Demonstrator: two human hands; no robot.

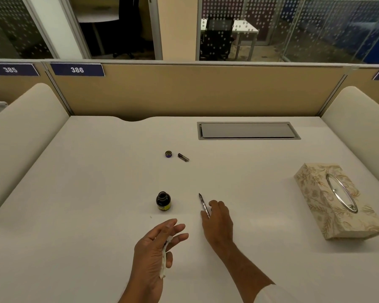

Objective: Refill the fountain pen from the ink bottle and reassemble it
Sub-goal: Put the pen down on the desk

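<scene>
Grasping the pen [204,206] with right hand [218,217], left hand [154,248] pinching tissue [163,262], ink bottle [163,201] uncapped

On a white desk [96,182], the right hand [219,219] rests palm down, its fingers touching the rear part of a pen section [204,205] that lies with its nib pointing away from the person. Just left of that hand stands an open ink bottle [163,201], upright, with a yellow label. The left hand [155,252] hovers nearer the person, fingers spread, with a crumpled white tissue [164,262], ink-stained at its top, tucked between them. Well beyond both hands lie the bottle cap [168,154] and, just right of it, a dark pen barrel [183,157]. Far right of the right hand sits a patterned tissue box [315,193].
</scene>
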